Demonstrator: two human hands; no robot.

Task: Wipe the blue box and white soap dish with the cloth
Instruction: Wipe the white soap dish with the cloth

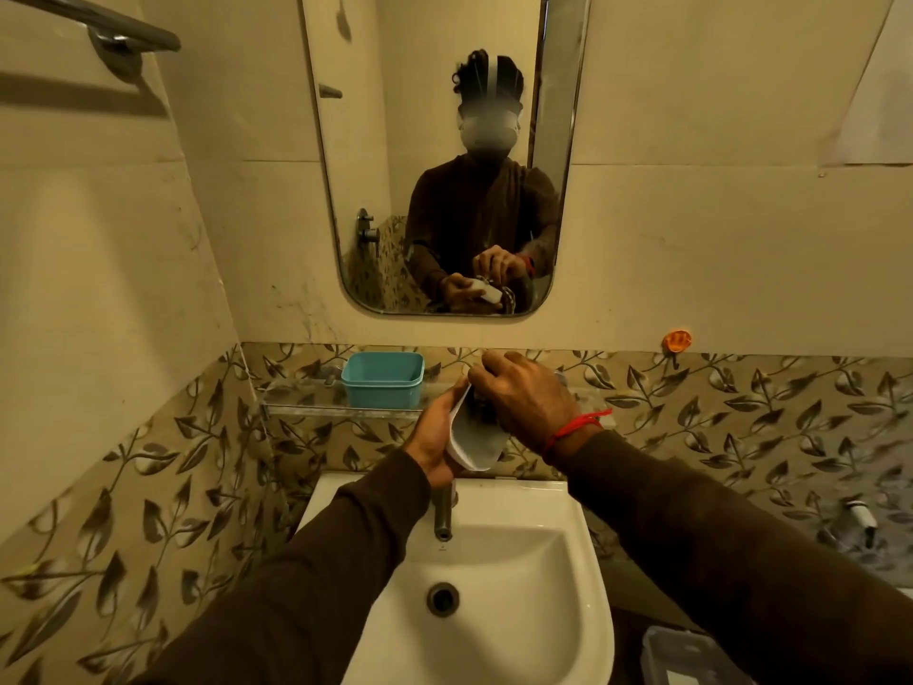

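Note:
My left hand (435, 440) grips the white soap dish (477, 444) from its left side and holds it tilted above the sink's back edge. Over the dish's upper end, my right hand (523, 395) curls its fingers down into the dish. A dark patterned cloth (478, 405) shows only as a small patch under those fingers; the mirror reflection shows it bunched in that hand. The blue box (384, 379) stands open and upright on the glass shelf (316, 410), to the left of both hands.
A white sink (499, 575) with a dark tap (443, 514) lies directly below the hands. A mirror (439, 155) hangs on the wall above the shelf. A towel bar (113, 27) is at upper left, an orange hook (677, 341) on the right wall.

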